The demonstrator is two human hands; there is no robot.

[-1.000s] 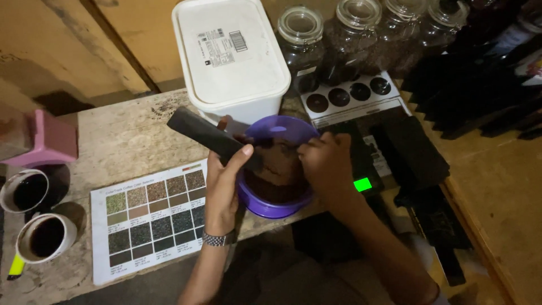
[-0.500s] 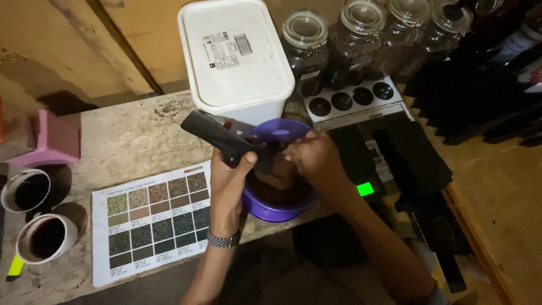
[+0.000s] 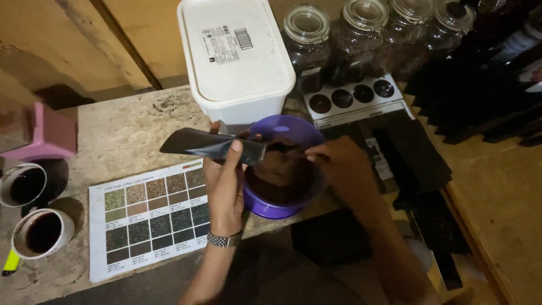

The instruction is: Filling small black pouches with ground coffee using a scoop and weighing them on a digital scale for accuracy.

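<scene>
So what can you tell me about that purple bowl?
The purple bowl is round, looks like plastic, and sits upright at the table's front edge, before a big white lidded tub. It holds dark brown grounds. The left hand holds a black pouch tilted over its rim; the right hand reaches in.

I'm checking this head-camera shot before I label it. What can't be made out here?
- What the right hand holds: its fingers curl out of sight at the purple bowl.
- The open end of the black pouch in the left hand: too dark.
- Jars: tops cut off by the upper edge.
- Black things at right: lost in shadow.
</scene>
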